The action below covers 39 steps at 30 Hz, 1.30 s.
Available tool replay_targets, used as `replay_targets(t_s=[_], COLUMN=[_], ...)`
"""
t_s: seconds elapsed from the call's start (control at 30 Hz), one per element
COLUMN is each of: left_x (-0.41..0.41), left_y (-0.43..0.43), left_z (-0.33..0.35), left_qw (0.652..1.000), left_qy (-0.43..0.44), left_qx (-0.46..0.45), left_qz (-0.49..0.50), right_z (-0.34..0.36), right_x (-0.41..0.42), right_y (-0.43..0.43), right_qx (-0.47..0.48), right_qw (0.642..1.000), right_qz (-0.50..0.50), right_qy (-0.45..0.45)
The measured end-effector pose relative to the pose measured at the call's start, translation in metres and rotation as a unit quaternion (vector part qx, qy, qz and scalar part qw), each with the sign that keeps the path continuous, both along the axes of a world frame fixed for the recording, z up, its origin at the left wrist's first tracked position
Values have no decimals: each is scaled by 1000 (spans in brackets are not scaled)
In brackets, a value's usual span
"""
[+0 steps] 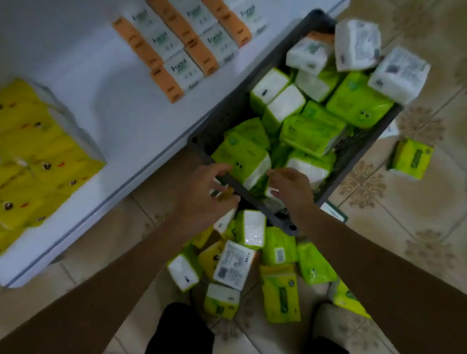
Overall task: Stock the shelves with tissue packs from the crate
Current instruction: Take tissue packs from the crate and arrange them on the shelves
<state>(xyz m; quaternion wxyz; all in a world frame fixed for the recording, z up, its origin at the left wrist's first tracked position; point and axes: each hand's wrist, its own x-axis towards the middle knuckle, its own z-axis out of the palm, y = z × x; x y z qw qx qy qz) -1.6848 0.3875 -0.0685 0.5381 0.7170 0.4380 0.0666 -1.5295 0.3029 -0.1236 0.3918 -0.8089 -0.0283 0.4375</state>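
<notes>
**Restock check-in: barely a dent so far**

Nearest to me, just below both hands, about ten loose packs (234, 264) are lying on the floor, mostly green and a couple yellow. None of those are shelved yet.

The left hand (205, 191) has its fingers curled over the near rim of the crate (229, 108), gripping it as far as I can tell. The right hand (292, 192) is half curled just beside a green pack (241, 158) sitting between the two hands. It's too blurry to tell if it's holding anything.

Beyond the fingers the crate looks full: roughly nine green packs on top, plus three white packs (356, 44) at the far end. One stray pack (410, 159) sits well right of the right hand.

Left of the left hand, the shelf (98, 74) holds a block of yellow packs (29, 153), too smeared to count. Farther off are at least seven orange-and-white packs (178, 50). I'd say most of the job is still left.
</notes>
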Motion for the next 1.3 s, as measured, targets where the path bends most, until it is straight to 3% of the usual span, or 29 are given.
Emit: replay_targets(t_s=[0.13,0.3,0.47,0.53,0.73,0.87,1.03,1.17,1.3], left_x=[0,0,1,2,16,28,35,14,-27], left_y=[20,27,26,26,11,-3,9,19,21], left_z=[-24,-37,-26,-16,32,78,158,229,287], left_qw=[999,998,998,996,996,991,967,929,893], left_qy=[2,8,1,-9,-58,-101,-136,-152,-154], left_qx=[17,22,33,66,60,77,174,287,351], left_qz=[-41,-60,-62,-53,-27,47,127,179,235], right_z=[-27,-43,-26,-6,82,150,242,304,359], right_x=[-19,-27,-13,-2,25,35,48,34,-3], right_y=[36,52,37,24,-3,-6,12,39,60], right_qx=[-95,-141,-7,31,130,182,242,317,386], right_qw=[994,989,980,976,989,975,903,841,790], right_qz=[51,-33,-185,-198,-28,127,313,323,347], right_qy=[16,17,71,89,59,-18,-170,-298,-328])
